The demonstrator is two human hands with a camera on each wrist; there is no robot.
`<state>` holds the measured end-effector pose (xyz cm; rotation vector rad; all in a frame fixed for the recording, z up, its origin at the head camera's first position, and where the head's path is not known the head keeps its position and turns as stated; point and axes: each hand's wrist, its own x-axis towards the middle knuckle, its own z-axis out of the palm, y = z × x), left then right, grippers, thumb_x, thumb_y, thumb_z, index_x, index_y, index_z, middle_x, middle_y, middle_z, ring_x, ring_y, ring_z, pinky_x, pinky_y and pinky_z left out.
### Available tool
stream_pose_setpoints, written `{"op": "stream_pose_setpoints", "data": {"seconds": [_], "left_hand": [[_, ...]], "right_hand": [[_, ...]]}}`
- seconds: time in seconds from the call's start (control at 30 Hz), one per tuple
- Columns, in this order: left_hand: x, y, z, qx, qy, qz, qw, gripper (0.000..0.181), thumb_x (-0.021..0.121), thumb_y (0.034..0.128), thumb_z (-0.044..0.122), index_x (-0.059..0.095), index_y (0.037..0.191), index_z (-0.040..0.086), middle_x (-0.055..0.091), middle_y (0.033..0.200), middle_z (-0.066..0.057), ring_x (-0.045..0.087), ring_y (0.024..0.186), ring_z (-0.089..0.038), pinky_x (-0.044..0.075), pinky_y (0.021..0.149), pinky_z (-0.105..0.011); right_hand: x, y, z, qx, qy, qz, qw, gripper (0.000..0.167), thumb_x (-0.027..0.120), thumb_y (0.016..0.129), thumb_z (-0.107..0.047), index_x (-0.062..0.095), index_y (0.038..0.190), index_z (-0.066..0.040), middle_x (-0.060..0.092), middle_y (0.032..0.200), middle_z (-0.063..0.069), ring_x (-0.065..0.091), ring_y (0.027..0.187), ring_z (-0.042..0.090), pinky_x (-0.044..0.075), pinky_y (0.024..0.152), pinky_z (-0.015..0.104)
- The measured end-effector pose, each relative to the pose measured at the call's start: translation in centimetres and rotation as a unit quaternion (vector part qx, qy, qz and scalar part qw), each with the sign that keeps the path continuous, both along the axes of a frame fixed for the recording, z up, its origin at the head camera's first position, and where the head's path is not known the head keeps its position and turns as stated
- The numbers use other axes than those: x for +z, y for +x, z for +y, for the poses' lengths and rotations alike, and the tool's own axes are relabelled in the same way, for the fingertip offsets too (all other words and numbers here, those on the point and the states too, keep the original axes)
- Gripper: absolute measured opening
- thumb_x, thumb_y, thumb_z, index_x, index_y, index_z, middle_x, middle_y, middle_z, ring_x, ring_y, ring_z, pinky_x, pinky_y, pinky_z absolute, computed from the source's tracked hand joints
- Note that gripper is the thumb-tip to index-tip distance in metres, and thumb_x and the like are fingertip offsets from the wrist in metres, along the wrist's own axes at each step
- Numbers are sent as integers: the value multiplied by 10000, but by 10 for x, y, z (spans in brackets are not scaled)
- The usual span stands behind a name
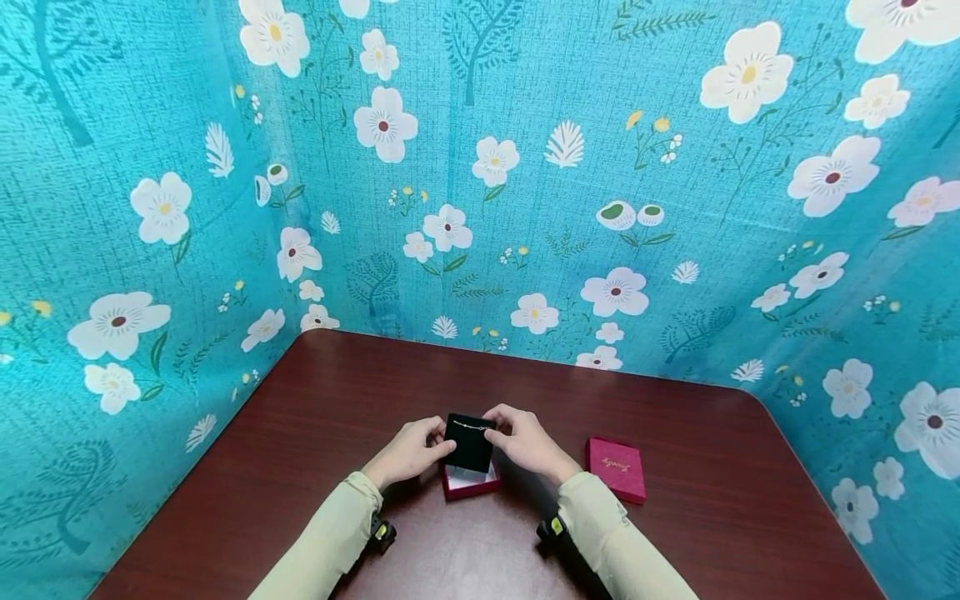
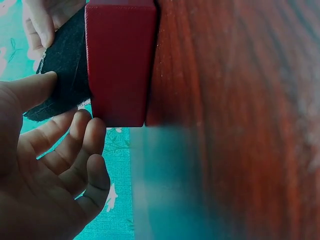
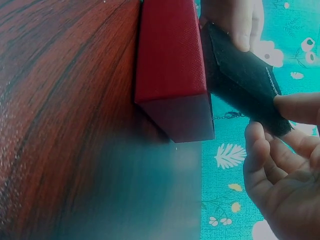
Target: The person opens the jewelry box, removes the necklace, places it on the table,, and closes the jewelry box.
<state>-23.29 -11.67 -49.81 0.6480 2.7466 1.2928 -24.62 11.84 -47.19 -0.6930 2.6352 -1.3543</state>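
Note:
A black jewelry-box pad (image 1: 468, 454) is held tilted above a small red box base (image 1: 474, 490), whose pale inside shows below the pad's near edge. A thin silvery chain (image 1: 468, 427) runs across the pad's far part. My left hand (image 1: 408, 454) pinches the pad's left side, thumb on its face and fingers beneath. At the pad's right side my right hand (image 1: 527, 446) pinches it too, its thumb by the chain's end. Under the pad, the right wrist view shows a piece of chain with a clasp (image 3: 232, 115) near the red box.
To the right of my right hand, a red box lid (image 1: 616, 470) with gold lettering lies on the dark wooden table (image 1: 360, 375). A turquoise flowered cloth (image 1: 525, 208) hangs behind the table and along its sides.

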Motion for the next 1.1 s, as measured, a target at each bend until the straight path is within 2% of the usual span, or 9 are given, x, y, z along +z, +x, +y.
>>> {"op": "stream_pose_setpoints", "data": {"seconds": [0.23,0.4,0.7,0.87,1.1], "left_hand": [[2,0,0,-11,152,62,9999,99,628,913,202,572,904,121,572,778,37,531,710,-111,456,636,-267],[3,-1,0,11,156,51,9999,87,625,916,206,572,909,137,572,797,45,535,733,-104,459,661,-265],[5,1,-2,18,147,63,9999,105,616,917,220,567,903,128,548,761,39,504,679,-104,438,614,-264],[9,4,-1,-56,198,-75,9998,172,609,923,240,533,828,119,499,691,35,457,612,-105,393,565,-257],[7,5,0,-130,445,-291,9985,315,590,941,288,434,745,96,379,616,41,373,521,-80,324,518,-230]], "right_hand": [[0,-1,0,11,-19,-32,10000,150,608,926,-140,632,1072,-164,633,917,-35,565,789,166,483,714,328],[0,-1,-1,59,-24,29,10000,149,607,925,-138,627,1071,-156,636,922,-39,568,787,156,482,721,331],[0,-2,-3,30,109,192,9998,150,614,925,-165,629,1073,-182,638,907,-73,567,779,140,488,712,309],[3,-1,-3,18,152,455,9988,153,621,920,-158,637,1069,-191,625,921,-87,556,776,124,485,709,293],[8,2,-6,-2,269,1010,9945,192,646,899,-138,648,1090,-161,564,918,-71,520,736,109,477,655,274]]}}
